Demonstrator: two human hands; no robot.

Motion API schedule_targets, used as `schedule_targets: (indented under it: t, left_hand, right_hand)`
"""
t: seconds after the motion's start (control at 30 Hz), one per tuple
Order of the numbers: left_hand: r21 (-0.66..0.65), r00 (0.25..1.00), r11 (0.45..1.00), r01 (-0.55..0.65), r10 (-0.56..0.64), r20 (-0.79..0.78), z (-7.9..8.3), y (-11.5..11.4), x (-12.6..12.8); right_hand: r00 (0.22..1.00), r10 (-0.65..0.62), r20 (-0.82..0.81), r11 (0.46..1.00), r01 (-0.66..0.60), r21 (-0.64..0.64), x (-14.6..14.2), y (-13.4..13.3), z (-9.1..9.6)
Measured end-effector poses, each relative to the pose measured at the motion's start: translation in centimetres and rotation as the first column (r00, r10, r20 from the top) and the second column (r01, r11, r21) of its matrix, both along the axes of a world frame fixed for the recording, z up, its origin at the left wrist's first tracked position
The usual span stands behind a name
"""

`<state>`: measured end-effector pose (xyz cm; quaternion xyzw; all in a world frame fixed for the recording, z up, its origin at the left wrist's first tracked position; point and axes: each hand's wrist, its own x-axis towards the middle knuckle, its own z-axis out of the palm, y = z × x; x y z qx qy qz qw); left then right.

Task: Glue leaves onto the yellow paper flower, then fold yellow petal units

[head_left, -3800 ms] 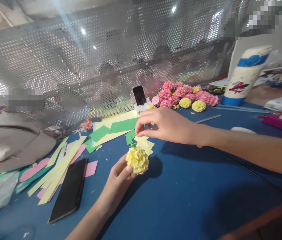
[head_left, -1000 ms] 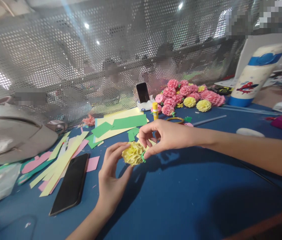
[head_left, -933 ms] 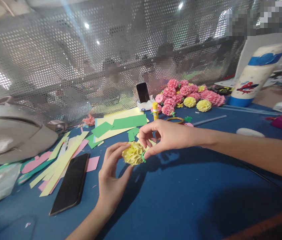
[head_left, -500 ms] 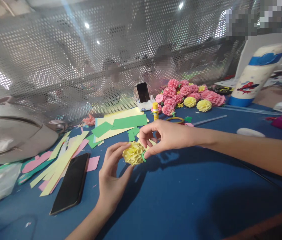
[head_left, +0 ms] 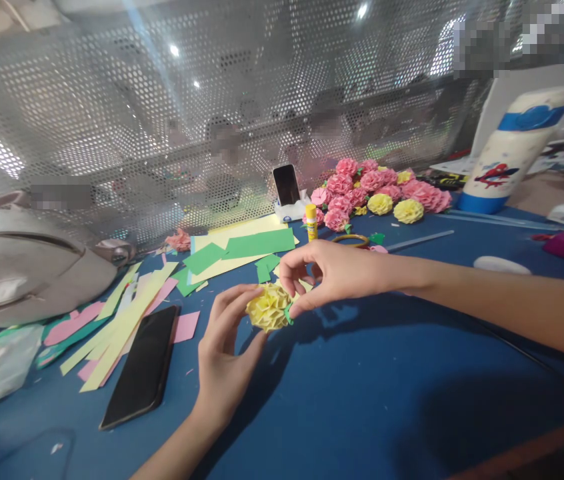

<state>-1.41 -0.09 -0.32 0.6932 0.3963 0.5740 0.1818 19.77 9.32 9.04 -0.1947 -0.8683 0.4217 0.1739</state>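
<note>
The left hand [head_left: 227, 343] has its grip clamped on a yellow paper flower [head_left: 267, 309], fingers at its upper left and thumb beneath, holding it over the blue table [head_left: 347, 400]. At the flower's right side, the right hand [head_left: 322, 272] has its grip pinched on a small green paper piece [head_left: 289, 316], thumb and fingers close together. Just beyond the hands lie green paper sheets [head_left: 259, 243], with an upright yellow glue stick [head_left: 311, 223] beside them. A dark phone [head_left: 139, 370] lies left of the left hand, and a heap of pink flowers [head_left: 346, 183] sits farther back, near a blue-and-white bottle [head_left: 515, 150]
</note>
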Motion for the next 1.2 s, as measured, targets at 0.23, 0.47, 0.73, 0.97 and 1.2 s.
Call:
schedule_targets:
  t: [0.23,0.47,0.73,0.97,1.2]
  left_hand:
    - [0.003,1.000,1.000,-0.003,0.003,-0.003,-0.05,-0.02,0.04]
    - [0.003,1.000,1.000,-0.006,0.006,-0.006,0.07,-0.03,0.09]
    - [-0.001,1.000,1.000,-0.006,0.006,-0.004,-0.04,-0.01,0.05]
    - [-0.001,1.000,1.000,-0.013,0.013,0.002,-0.08,0.00,0.04]
    - [-0.003,1.000,1.000,-0.006,0.006,-0.002,-0.01,-0.03,0.06]
  right_hand:
    - [1.000,0.005,-0.005,1.000,-0.005,-0.003,0.00,0.06,-0.07]
    - [1.000,0.011,-0.005,1.000,-0.011,0.001,0.05,0.14,-0.26]
    - [1.000,0.009,0.003,1.000,-0.009,-0.001,0.04,0.09,-0.03]
    - [1.000,0.010,-0.007,1.000,-0.010,-0.015,0.04,0.04,0.01]
    - [1.000,0.020,-0.015,1.000,-0.020,-0.011,0.05,0.10,-0.14]
